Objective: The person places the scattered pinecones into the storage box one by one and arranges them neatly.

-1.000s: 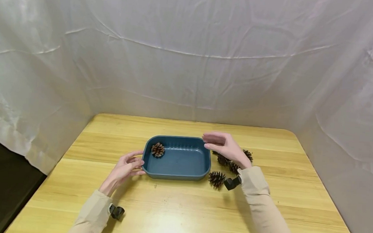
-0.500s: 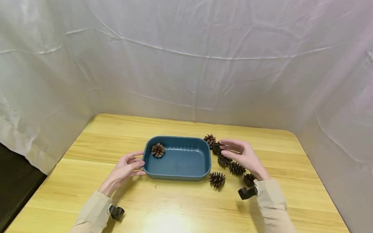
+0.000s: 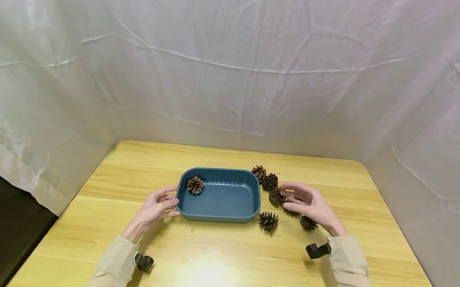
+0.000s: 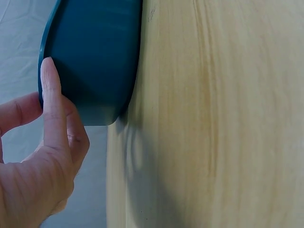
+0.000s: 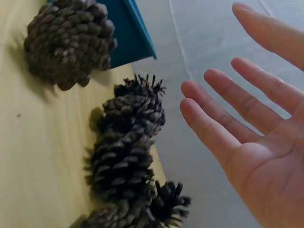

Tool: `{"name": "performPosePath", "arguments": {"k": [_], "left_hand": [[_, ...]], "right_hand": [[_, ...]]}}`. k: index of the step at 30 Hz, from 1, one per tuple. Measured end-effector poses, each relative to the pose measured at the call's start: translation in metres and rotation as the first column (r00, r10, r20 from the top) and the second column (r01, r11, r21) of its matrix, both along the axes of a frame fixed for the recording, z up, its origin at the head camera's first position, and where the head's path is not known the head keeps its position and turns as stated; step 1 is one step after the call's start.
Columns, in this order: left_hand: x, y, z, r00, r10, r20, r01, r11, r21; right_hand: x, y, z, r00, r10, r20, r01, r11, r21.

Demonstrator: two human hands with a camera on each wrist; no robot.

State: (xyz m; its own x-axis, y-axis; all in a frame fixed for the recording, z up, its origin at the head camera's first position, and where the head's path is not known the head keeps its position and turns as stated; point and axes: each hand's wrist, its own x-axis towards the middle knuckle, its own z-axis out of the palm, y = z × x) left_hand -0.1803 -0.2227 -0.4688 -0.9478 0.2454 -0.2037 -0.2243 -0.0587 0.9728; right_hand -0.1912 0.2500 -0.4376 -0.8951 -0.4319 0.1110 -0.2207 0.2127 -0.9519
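Note:
A blue rectangular container stands on the table, with one pine cone inside at its left end. My left hand touches this end; in the left wrist view its fingertips rest against the rim and outer wall. My right hand is spread above several pine cones to the container's right, partly covering one. In the right wrist view its fingers are extended, holding nothing, apart from the cones. A separate pine cone lies by the container's front right corner.
The wooden table has rounded far corners. White cloth hangs behind it and along both sides. Black wrist cameras sit at both cuffs. A dark area shows beyond the table's left edge.
My right hand has drawn back from the container's right end, toward the right and nearer, over the pine cones. More cones show beside the container. The left hand has stayed put.

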Motion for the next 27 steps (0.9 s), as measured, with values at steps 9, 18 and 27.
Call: {"name": "performPosePath", "arguments": {"k": [9, 18, 27], "left_hand": [[0.000, 0.000, 0.001, 1.000, -0.002, 0.000, 0.002, 1.000, 0.003], [0.000, 0.000, 0.000, 1.000, 0.000, 0.000, 0.000, 1.000, 0.005], [0.001, -0.001, 0.000, 1.000, -0.007, -0.004, 0.007, 1.000, 0.003]], "right_hand": [[0.004, -0.001, -0.013, 0.996, 0.078, 0.041, -0.078, 0.997, -0.014], [0.006, -0.013, -0.022, 0.991, 0.112, 0.074, -0.114, 0.993, 0.034], [0.005, -0.020, -0.035, 0.988, 0.143, 0.050, -0.149, 0.981, 0.127]]}}
